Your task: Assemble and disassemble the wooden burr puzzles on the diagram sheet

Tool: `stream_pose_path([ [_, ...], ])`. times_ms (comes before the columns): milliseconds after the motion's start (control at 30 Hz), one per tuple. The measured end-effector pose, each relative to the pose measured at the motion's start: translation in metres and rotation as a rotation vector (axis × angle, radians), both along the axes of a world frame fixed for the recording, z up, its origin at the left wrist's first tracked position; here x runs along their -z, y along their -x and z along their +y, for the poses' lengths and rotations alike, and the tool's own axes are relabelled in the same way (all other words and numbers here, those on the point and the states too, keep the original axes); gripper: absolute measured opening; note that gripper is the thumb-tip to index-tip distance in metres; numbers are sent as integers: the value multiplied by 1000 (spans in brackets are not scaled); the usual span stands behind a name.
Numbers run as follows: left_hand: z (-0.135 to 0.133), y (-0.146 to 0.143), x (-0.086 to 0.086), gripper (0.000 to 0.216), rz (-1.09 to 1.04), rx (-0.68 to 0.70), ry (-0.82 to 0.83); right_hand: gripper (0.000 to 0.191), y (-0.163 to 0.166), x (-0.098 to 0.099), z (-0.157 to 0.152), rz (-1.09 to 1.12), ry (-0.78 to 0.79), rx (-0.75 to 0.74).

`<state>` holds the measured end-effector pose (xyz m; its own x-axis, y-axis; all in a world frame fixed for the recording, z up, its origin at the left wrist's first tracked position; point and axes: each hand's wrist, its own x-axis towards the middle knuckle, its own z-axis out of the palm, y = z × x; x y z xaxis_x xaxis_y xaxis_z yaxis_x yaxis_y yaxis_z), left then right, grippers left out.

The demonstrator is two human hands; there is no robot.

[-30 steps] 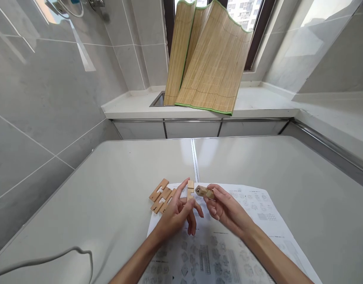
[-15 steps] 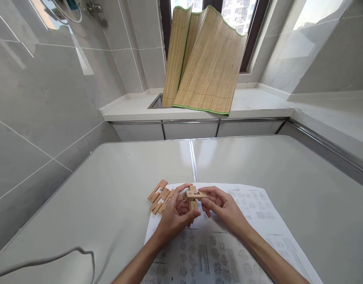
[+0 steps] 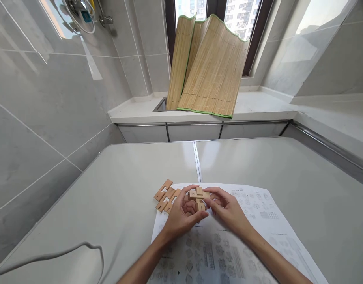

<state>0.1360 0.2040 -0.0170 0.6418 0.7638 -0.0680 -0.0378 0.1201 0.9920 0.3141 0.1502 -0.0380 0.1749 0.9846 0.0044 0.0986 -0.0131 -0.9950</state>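
Head view: a small cross of interlocked light-brown notched wooden blocks point(image 3: 198, 196) is pinched between both hands, held just above the white printed instruction sheet point(image 3: 246, 232) on the pale grey table point(image 3: 110, 197). The left hand point(image 3: 181, 215) is closed on the cross from the left and below, thumb under, fingertips over the top. The right hand point(image 3: 227, 211) is closed on it from the right, with its fingertips on the horizontal block. That block's long axis runs left-right between the two grips; the second block stands roughly upright through it. Both hands are equally near, touching the cross.

Three loose flat notched wooden pieces point(image 3: 166, 196) are laid side by side just left of the left hand, partly on the sheet's corner, their long axes diagonal. Nothing is seen between them and the hands. A white cable point(image 3: 66, 252) lies well apart at the near left. A rolled bamboo mat point(image 3: 208, 67) is propped on the far counter against the window.
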Motion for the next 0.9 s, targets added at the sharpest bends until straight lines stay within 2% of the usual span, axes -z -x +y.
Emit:
stream_pose_path([
  [167,-1,2,2,68,-7,-14,-10,38,3,-1,-2,-55,-25,41],
  [367,5,4,6,69,-75,-92,40,43,4,7,2,8,-52,45],
  [433,10,5,7,66,-106,-139,36,38,3,8,3,-73,-78,37],
  [533,16,7,5,61,-139,-172,34,29,4,5,1,-300,-165,-61],
  [600,18,8,3,60,-149,-180,35,38,7,3,-1,-426,-238,-157],
  [700,19,9,4,62,-154,-176,29,67,14,5,-5,-568,-283,-251],
  [733,19,9,4,63,-156,-172,30,72,17,7,-6,-607,-285,-266],
  [800,19,9,6,66,-160,-161,35,67,22,8,-7,-662,-286,-271],
  [900,19,8,7,70,-159,-146,43,41,27,8,-7,-680,-294,-271],
])
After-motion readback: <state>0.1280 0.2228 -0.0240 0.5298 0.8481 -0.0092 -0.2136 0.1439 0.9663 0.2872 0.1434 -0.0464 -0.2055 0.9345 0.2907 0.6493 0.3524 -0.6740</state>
